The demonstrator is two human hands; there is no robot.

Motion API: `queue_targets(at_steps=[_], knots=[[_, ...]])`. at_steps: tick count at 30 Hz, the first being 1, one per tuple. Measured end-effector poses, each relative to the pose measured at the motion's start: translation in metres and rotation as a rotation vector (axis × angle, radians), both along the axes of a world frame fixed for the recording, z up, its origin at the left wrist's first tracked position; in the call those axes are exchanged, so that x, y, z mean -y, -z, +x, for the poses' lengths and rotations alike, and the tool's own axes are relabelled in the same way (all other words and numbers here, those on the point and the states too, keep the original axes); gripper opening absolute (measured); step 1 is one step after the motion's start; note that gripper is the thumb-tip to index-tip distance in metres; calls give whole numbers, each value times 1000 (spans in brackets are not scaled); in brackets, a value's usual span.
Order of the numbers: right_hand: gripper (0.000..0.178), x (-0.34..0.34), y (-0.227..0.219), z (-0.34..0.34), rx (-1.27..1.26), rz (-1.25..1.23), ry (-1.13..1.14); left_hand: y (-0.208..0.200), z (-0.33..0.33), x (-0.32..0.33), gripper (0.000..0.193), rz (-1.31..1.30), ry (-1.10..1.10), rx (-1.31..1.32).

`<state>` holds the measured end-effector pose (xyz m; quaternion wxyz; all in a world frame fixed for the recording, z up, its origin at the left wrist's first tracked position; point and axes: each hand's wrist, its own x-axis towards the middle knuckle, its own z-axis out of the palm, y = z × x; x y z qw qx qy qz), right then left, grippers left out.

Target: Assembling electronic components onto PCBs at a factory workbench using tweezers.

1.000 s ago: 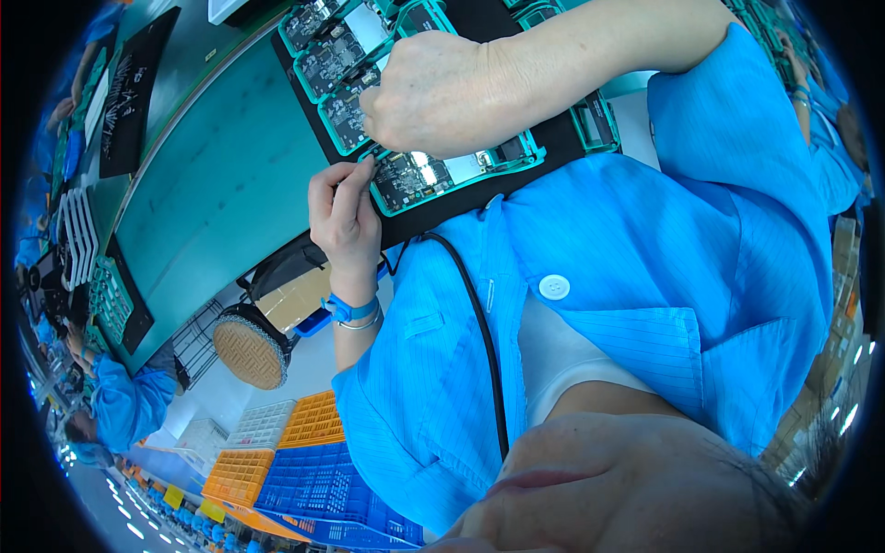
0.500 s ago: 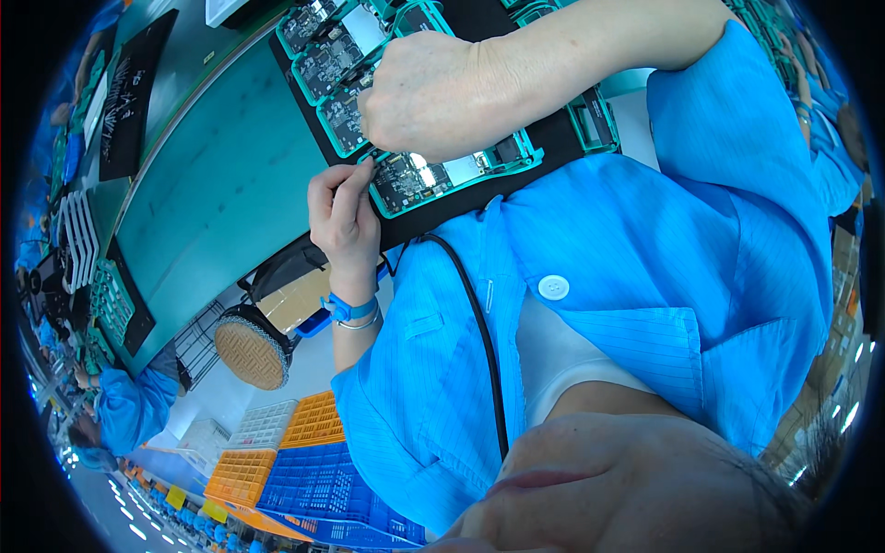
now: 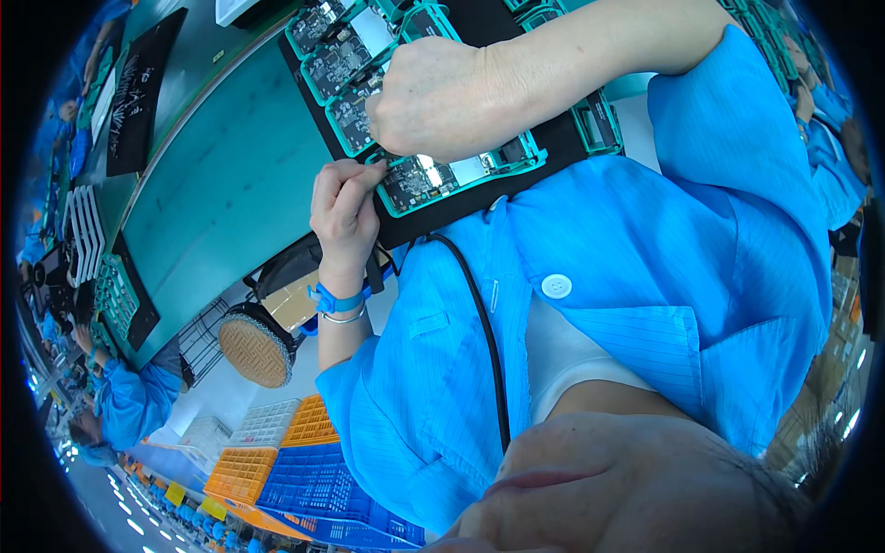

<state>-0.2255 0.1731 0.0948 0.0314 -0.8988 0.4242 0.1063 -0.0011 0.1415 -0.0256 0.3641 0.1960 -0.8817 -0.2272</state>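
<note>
Our left hand [image 3: 346, 205] is pinched closed at the left end of the near circuit board [image 3: 415, 186], on a black mat [image 3: 406, 228]; our right hand [image 3: 431, 100] curls above, its grip we cannot tell.

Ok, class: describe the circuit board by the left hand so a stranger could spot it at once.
On the green table, find the black mat under the teal-framed boards. Along its left side, go down to the lowest circuit board, just above the blue jacket. Unlike its neighbours, it has the left hand at its upper-left corner.
</note>
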Motion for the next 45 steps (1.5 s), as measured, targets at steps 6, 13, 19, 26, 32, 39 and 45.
queue_targets(at_steps=[6, 13, 19, 26, 32, 39, 45], knots=[[8, 14, -10, -16, 178, -278, 151, -5, -15, 22, 15, 106, -189, -170], [17, 56, -14, -32, 135, -147, 163, -1, -35, 53, 11, 127, -324, -132], [15, 63, 4, -27, 72, -224, 42, 1, -37, 57, 12, 73, -295, -124], [15, 62, 30, -19, 114, -385, -70, 6, -38, 56, 14, 25, -282, -153], [14, 61, 26, -24, 186, -433, -116, 9, -37, 52, 16, 10, -253, -125], [16, 68, 4, -23, 52, -185, 78, 5, -33, 52, 18, 1, -272, -73], [17, 69, 8, -26, 61, -187, 68, 6, -37, 52, 17, 8, -265, -75]])
